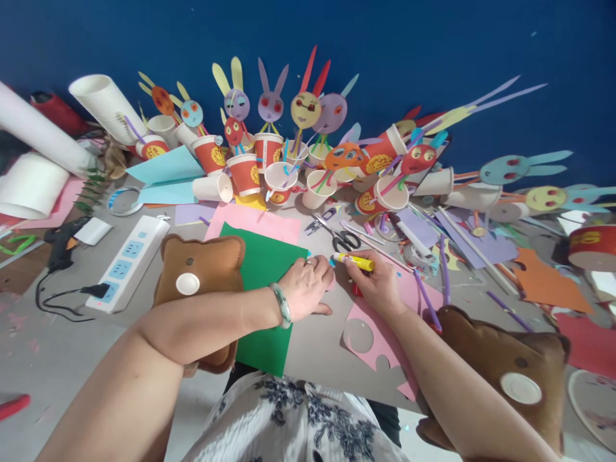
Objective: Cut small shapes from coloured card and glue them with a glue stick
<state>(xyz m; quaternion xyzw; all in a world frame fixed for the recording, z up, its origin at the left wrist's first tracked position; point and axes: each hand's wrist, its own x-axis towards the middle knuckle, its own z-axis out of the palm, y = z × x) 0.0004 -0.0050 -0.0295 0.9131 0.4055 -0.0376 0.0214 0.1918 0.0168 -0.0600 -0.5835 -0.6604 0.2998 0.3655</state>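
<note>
My left hand [308, 287], with a jade-coloured bangle at the wrist, rests on the grey table at the right edge of a green paper sheet [269, 269]. Its bent fingers press on a small pink paper piece [332, 283], mostly hidden beneath them. My right hand [380, 282] is closed round a yellow marker-like tube [359, 262], whose white end points left toward my left hand. Below that hand a small red thing [356, 290] shows in part. Pink paper with round cut-outs [373, 356] lies under my right forearm. Black-handled scissors [345, 240] lie just beyond both hands.
Paper cups [243, 174] with paper rabbit figures [307, 110] line the blue wall. A white power strip [128, 263] and a black glue gun [60, 240] lie left. Brown cushions [199, 266] flank me. Orange paper scraps [548, 279] and purple pipe cleaners [427, 298] lie right.
</note>
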